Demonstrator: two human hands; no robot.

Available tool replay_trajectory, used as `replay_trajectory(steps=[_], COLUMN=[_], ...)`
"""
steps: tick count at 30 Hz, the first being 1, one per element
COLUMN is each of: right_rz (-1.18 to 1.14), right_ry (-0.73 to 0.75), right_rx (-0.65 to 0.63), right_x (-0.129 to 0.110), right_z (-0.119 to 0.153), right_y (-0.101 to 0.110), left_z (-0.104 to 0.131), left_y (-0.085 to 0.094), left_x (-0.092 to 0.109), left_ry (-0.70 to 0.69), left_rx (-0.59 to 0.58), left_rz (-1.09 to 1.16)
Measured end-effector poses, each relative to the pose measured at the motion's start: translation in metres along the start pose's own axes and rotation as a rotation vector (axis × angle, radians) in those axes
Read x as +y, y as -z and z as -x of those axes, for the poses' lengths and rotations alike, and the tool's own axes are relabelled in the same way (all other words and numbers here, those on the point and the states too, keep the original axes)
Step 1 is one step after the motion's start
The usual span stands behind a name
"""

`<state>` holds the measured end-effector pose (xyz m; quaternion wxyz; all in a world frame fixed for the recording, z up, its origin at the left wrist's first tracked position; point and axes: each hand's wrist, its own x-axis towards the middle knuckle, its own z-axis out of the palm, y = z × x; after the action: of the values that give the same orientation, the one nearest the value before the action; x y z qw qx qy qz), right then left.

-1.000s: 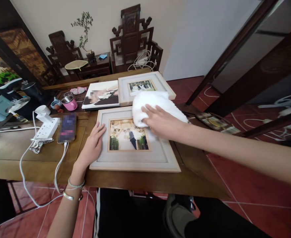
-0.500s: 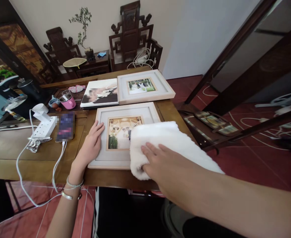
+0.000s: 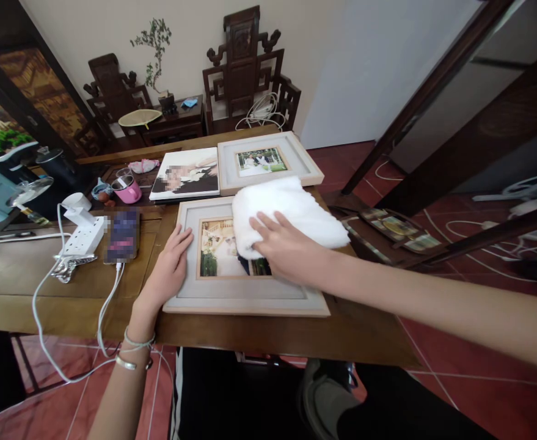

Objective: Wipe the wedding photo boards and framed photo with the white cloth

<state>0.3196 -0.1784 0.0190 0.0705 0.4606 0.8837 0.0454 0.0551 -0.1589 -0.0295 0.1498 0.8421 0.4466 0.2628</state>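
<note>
A pale framed picture (image 3: 245, 299) lies flat near the front edge of the wooden table (image 3: 259, 336). On its left side rests my left hand (image 3: 170, 269), fingers stretched over the frame's edge. My right hand (image 3: 284, 244) presses on a thick white cloth (image 3: 277, 198), thumb tucked at its folded edge. The cloth covers the upper right part of the frame and some of its photo. Behind it lie a second framed picture (image 3: 305, 165) and a white-edged photo panel (image 3: 190, 174), side by side.
Left on the table are a phone (image 3: 121, 235), a white power strip (image 3: 84, 235) with cables, a pink mug (image 3: 127, 189) and a dark kettle (image 3: 55, 165). Dark carved chairs stand behind; a wooden rack (image 3: 387, 226) is at the right.
My right hand and the cloth have moved up, away from me, over the frame, uncovering its lower right part. My left hand stays on the left edge.
</note>
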Motion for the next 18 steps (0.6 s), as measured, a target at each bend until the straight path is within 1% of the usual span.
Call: replay_trajectory(steps=[2,6,7,9,11,13,15,18], right_rz=[-0.022,-0.155,-0.190,-0.240,-0.258,-0.240,-0.194,-0.130], right_ry=[0.000,0.080,0.103,0.120,0.095,0.058,0.023,0.003], right_rx=[-0.054,-0.254,-0.277,-0.271,-0.220,-0.150,-0.076,0.004], right_x=[-0.018,-0.050,-0.055,-0.058,-0.053,-0.039,-0.020,0.012], right_z=[0.013,0.038,0.042,0.046,0.044,0.037,0.024,-0.001], right_y=[0.006,0.026,0.031,0.036,0.035,0.029,0.019,0.007], left_z=[0.000,0.000,0.000,0.001,0.001,0.001,0.001,0.001], left_y=[0.000,-0.001,-0.001,-0.001,-0.001,-0.001,-0.001,-0.002], left_x=[0.001,0.001,0.000,-0.001,-0.002,-0.003,-0.003,-0.004], left_ry=[0.008,0.008,0.004,-0.001,-0.003,-0.005,-0.007,-0.016], left_rx=[0.002,0.008,0.009,0.007,0.004,0.000,-0.001,0.003], left_rz=[0.001,-0.008,-0.009,-0.005,0.002,0.009,0.014,0.010])
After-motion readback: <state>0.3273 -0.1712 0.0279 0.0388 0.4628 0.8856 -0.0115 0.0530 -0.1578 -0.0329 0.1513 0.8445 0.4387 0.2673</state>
